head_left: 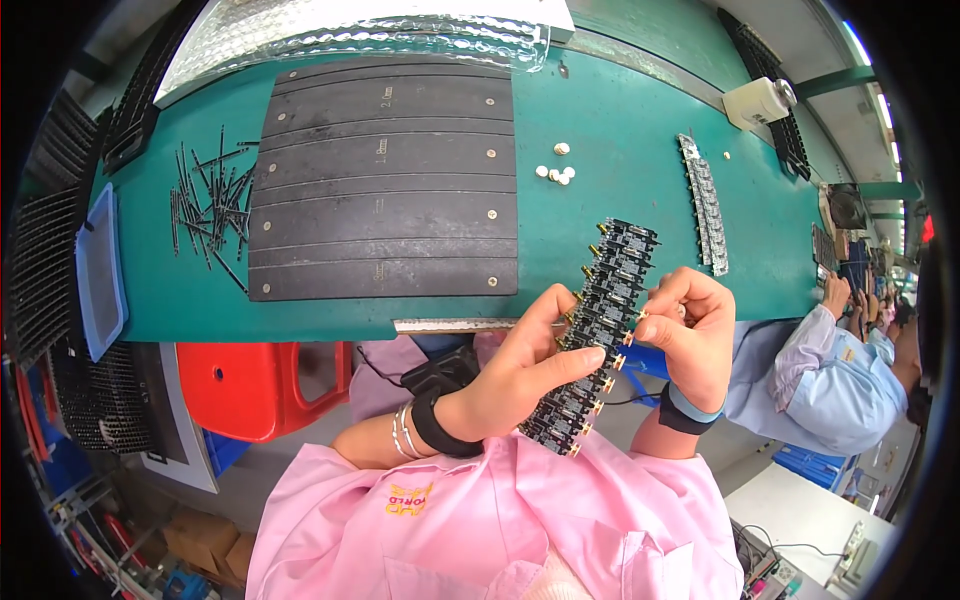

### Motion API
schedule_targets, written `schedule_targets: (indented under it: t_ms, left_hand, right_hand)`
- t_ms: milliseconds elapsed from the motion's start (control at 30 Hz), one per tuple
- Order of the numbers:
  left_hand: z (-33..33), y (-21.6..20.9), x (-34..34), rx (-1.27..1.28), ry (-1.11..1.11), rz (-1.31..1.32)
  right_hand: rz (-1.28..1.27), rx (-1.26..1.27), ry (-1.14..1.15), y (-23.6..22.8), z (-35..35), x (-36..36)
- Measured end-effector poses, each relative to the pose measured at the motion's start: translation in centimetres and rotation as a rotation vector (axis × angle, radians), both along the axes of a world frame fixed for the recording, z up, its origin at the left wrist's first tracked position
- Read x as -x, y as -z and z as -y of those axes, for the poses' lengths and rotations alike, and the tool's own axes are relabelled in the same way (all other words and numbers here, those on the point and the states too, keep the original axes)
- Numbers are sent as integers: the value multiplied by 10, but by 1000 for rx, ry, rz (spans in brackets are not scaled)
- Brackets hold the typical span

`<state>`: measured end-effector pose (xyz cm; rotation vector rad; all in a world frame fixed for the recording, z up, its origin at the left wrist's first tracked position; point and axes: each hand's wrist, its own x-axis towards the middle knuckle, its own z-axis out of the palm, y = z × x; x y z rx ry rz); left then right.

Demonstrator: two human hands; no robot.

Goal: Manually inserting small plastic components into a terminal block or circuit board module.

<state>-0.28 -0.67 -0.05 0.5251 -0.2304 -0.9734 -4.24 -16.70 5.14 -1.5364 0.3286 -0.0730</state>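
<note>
Head view, green smooth worktop (610, 110). Item: slim black circuit-board panel (612, 285), ladder-like, gold-coloured metal studding both long sides; I am seeing it slanting over the near edge. Left hand (522, 372): grip holding the panel, thumb pressing its face, presumably steadying it for the other hand. Right hand (700, 325): fingertips meeting at the panel's right side; I cannot tell whether that grip is pinching anything. Also lying there: matte grooved plate (440, 195), nearing the near edge; thin dark strips (216, 203), scattering toward the left edge; greyer segmented strip (706, 210), standing apart toward the right edge.
</note>
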Motion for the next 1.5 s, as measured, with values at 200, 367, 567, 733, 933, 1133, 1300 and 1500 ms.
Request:
schedule_targets:
  t_ms: [200, 367, 567, 733, 933, 1133, 1300, 1500]
  left_hand:
    - [0, -3, 0, -18, 17, 20]
    - [2, 2, 2, -18, 2, 69]
    - [2, 2, 2, -5, 23, 40]
    - [0, -3, 0, -13, 51, -54]
    - [-1, 0, 0, -31, 55, -77]
    - [1, -1, 0, -37, 44, -62]
    - [1, 1, 1, -44, 32, -51]
    - [1, -1, 1, -52, 37, -63]
  right_hand:
    - [15, 64, 33, -1, -1, 1]
    - [-5, 105, -5, -3, 2, 1]
    - [64, 7, -59, 7, 11, 1]
    - [41, -541, -28, 4, 17, -1]
    - [-88, -776, 8, 11, 15, 1]
    - [173, -931, -188, 36, 17, 6]
    - [183, -967, -88, 36, 10, 6]
    - [81, -849, 4, 30, 4, 5]
